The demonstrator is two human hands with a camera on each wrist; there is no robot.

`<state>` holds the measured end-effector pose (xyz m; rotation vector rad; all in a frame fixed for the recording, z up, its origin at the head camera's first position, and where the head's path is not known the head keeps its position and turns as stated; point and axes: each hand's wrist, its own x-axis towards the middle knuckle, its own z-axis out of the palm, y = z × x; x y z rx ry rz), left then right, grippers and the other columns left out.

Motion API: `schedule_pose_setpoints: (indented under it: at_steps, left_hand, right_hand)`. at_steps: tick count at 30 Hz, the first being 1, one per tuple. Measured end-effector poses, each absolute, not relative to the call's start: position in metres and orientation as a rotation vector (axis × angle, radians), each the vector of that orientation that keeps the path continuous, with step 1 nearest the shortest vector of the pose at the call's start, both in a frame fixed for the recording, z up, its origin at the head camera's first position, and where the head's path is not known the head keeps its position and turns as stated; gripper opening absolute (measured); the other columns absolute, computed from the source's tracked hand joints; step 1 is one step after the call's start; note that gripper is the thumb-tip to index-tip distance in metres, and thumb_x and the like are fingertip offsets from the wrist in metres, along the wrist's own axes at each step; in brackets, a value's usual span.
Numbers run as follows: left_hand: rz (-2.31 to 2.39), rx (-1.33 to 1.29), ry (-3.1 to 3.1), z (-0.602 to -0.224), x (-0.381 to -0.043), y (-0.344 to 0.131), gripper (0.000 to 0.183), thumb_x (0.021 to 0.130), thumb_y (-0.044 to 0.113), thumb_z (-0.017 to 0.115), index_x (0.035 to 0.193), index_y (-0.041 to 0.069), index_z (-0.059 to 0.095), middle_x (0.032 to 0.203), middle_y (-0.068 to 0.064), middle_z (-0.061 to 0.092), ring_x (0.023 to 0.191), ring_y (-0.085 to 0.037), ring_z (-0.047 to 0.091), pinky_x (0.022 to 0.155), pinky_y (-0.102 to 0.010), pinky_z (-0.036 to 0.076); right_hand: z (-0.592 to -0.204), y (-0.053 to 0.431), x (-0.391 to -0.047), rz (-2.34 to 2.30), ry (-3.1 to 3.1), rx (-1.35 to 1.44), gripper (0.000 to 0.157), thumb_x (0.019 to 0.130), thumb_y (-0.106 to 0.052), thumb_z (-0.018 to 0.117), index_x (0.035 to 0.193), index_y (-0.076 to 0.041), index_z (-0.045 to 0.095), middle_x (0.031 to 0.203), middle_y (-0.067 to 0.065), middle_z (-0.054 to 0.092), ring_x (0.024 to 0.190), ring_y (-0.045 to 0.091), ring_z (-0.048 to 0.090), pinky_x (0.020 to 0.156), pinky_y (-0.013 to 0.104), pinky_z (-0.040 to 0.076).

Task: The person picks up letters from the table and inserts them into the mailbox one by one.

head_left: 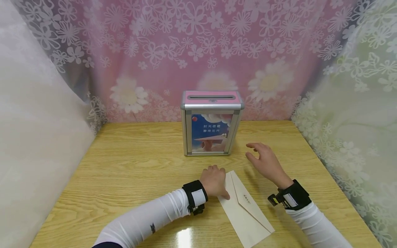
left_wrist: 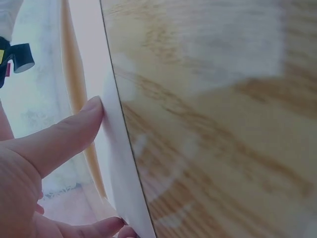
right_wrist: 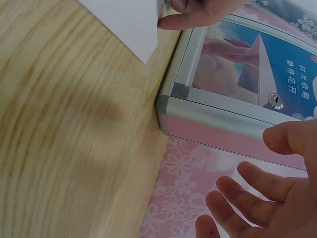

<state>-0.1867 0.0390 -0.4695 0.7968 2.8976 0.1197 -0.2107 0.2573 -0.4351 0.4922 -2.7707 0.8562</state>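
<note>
A cream envelope (head_left: 246, 213) lies aslant on the wooden table, its pointed flap facing up. My left hand (head_left: 213, 182) is at its upper left edge, the thumb (left_wrist: 81, 124) stretched onto the paper and the fingertips by the far end. No finger is seen beneath the envelope. To the right of the envelope, my right hand (head_left: 266, 163) hovers over the table with thumb and fingers spread, holding nothing. Beyond both hands stands a silver-framed letter box (head_left: 212, 129), with a slot (head_left: 212, 97) in its pink top and a small lock (right_wrist: 275, 101) on its picture front.
A pink flowered curtain (head_left: 155, 62) hangs behind the table (head_left: 133, 165). Pale cloth (head_left: 37, 120) borders the left side, and a greenish flowered curtain (head_left: 356, 120) the right. Black straps with small cameras are on both wrists.
</note>
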Motion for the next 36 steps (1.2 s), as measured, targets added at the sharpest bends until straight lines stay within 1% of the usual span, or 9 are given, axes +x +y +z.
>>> schedule_pose_setpoints:
  at_steps: [3,7,10,14,19,23,27,32,36]
  left_hand:
    - [0.138,0.771,2.879,-0.471,-0.188,0.039,0.082,0.053,0.068,0.079,0.108,0.009,0.063,0.098,-0.013,0.060,0.086,-0.026,0.054,0.070,-0.042,0.050]
    - [0.164,0.747,2.862,-0.471,-0.188,0.040,0.083,0.053,0.067,0.080,0.110,0.009,0.062,0.100,-0.013,0.059,0.088,-0.026,0.053,0.072,-0.043,0.050]
    - [0.172,0.736,2.858,-0.469,-0.187,0.040,0.084,0.053,0.067,0.079,0.111,0.009,0.062,0.100,-0.012,0.059,0.088,-0.026,0.053,0.073,-0.043,0.049]
    - [0.168,0.739,2.863,-0.468,-0.186,0.039,0.084,0.053,0.068,0.079,0.112,0.010,0.062,0.100,-0.010,0.058,0.089,-0.024,0.052,0.073,-0.043,0.049]
    - [0.169,0.755,2.873,-0.468,-0.185,0.037,0.083,0.054,0.068,0.079,0.112,0.010,0.062,0.097,-0.008,0.056,0.090,-0.023,0.051,0.072,-0.042,0.048]
    - [0.171,0.762,2.880,-0.469,-0.183,0.037,0.082,0.055,0.068,0.078,0.111,0.010,0.063,0.097,-0.007,0.055,0.090,-0.023,0.050,0.071,-0.042,0.048]
    - [0.158,0.763,2.884,-0.470,-0.182,0.037,0.082,0.056,0.068,0.077,0.112,0.011,0.063,0.098,-0.008,0.056,0.091,-0.023,0.050,0.072,-0.042,0.048]
    - [0.148,0.761,2.891,-0.471,-0.182,0.037,0.081,0.056,0.068,0.077,0.113,0.011,0.063,0.099,-0.008,0.056,0.091,-0.023,0.050,0.072,-0.042,0.048]
    - [0.157,0.762,2.898,-0.470,-0.183,0.037,0.081,0.057,0.067,0.077,0.113,0.011,0.063,0.099,-0.008,0.055,0.091,-0.023,0.050,0.072,-0.042,0.048]
  right_hand:
    - [-0.441,0.256,-0.210,0.828,-2.903,0.542,0.038,0.093,-0.021,0.061,0.124,0.000,0.059,0.121,0.020,0.058,0.105,0.035,0.050,0.082,0.056,0.046]
    - [-0.456,0.248,-0.207,0.657,-3.088,0.719,0.041,0.088,-0.023,0.067,0.122,-0.001,0.062,0.117,0.017,0.061,0.106,0.034,0.051,0.087,0.056,0.045]
    - [-0.463,0.241,-0.205,0.493,-3.133,0.825,0.045,0.081,-0.026,0.074,0.120,-0.005,0.064,0.112,0.013,0.061,0.101,0.030,0.052,0.085,0.051,0.047]
    - [-0.463,0.233,-0.202,0.406,-3.164,0.831,0.048,0.075,-0.029,0.078,0.117,-0.009,0.067,0.106,0.008,0.058,0.095,0.025,0.049,0.079,0.044,0.049]
    - [-0.461,0.229,-0.202,0.385,-3.191,0.822,0.042,0.075,-0.030,0.079,0.110,-0.010,0.070,0.105,0.006,0.058,0.096,0.025,0.049,0.080,0.045,0.048]
    - [-0.463,0.229,-0.202,0.431,-3.176,0.837,0.036,0.077,-0.029,0.077,0.107,-0.010,0.071,0.104,0.005,0.059,0.095,0.024,0.049,0.081,0.045,0.047]
    - [-0.465,0.228,-0.202,0.531,-3.169,0.838,0.040,0.082,-0.027,0.073,0.116,-0.008,0.066,0.100,0.005,0.060,0.088,0.019,0.050,0.077,0.041,0.048]
    - [-0.463,0.227,-0.203,0.786,-3.169,0.806,0.052,0.087,-0.019,0.068,0.132,0.001,0.051,0.092,0.006,0.063,0.074,0.013,0.053,0.065,0.036,0.049]
    - [-0.460,0.225,-0.203,1.003,-3.174,0.756,0.056,0.088,-0.016,0.066,0.136,0.003,0.045,0.089,0.005,0.063,0.072,0.014,0.055,0.062,0.034,0.050]
